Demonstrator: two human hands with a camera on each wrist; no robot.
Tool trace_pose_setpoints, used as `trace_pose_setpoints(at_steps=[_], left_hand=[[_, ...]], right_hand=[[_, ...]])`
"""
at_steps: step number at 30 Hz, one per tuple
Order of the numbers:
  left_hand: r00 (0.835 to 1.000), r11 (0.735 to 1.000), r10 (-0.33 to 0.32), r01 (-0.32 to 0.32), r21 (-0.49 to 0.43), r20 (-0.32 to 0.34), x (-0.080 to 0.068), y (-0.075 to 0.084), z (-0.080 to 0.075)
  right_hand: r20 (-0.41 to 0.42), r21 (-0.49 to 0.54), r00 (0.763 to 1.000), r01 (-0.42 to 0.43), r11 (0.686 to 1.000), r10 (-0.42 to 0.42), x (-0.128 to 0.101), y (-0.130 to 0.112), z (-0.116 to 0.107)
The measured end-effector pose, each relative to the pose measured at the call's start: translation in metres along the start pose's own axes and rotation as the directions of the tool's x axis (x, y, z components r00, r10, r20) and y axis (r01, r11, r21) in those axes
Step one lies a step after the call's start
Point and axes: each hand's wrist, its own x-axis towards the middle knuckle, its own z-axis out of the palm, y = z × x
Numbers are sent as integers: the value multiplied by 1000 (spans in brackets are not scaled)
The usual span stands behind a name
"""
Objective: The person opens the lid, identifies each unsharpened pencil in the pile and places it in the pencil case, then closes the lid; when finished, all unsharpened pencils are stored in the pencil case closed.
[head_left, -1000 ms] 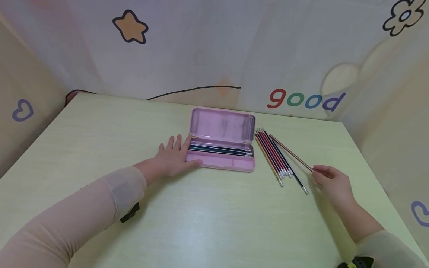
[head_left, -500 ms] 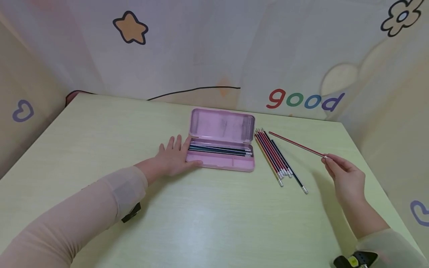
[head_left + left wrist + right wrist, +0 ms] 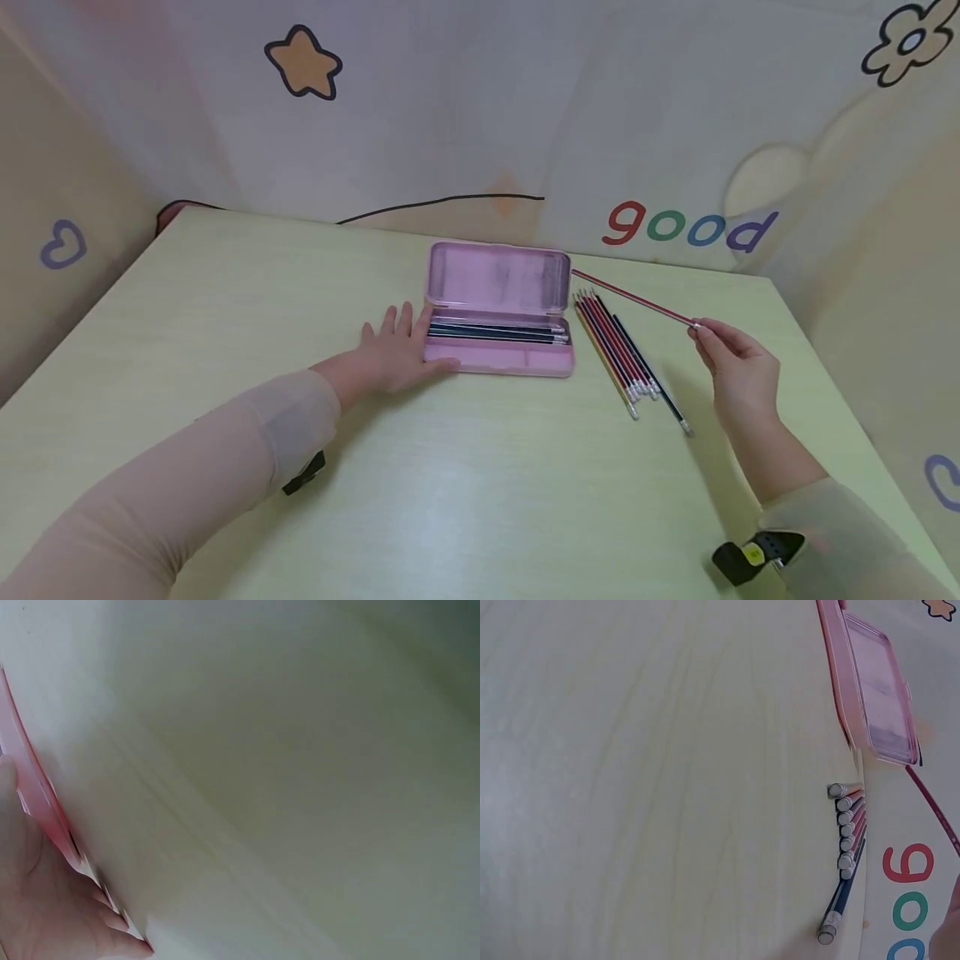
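Note:
A pink pencil case (image 3: 495, 360) lies open on the table, its lid tilted back. Several dark pencils (image 3: 498, 333) lie lengthwise in its tray. Fingers spread and straight, my left hand (image 3: 393, 358) rests against the case's left end, the thumb over its front edge; the left wrist view shows the same contact with the case (image 3: 34, 780). Above the table on the right, my right hand (image 3: 738, 367) pinches a red pencil (image 3: 633, 297) near its eraser end. The pencil's far end points left toward the lid. In the right wrist view only a sliver of that hand shows.
Right of the case lies a fanned row of several pencils (image 3: 615, 350), yellow, red and dark, eraser ends toward me. One dark pencil (image 3: 667, 396) sticks out nearer. A printed curtain (image 3: 450, 108) stands behind the table (image 3: 450, 483).
My right hand has lifted the red pencil from beside the row, first drawing it right, then carrying it left and farther back toward the case. My left hand has stayed on the case.

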Motion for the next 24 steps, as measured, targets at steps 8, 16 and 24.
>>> trace_pose_setpoints(at_steps=[8,16,24], left_hand=[[1000,1000,0,0,-8,12,2,0,0],[999,1000,0,0,-5,46,4,-3,-2],[998,999,20,-17,-36,59,4,-3,-5]], right_hand=[[-67,85,997,33,996,-27,-1,2,7],[145,-42,989,-8,999,14,-2,15,28],[144,-346,981,-77,935,134,2,32,52]])
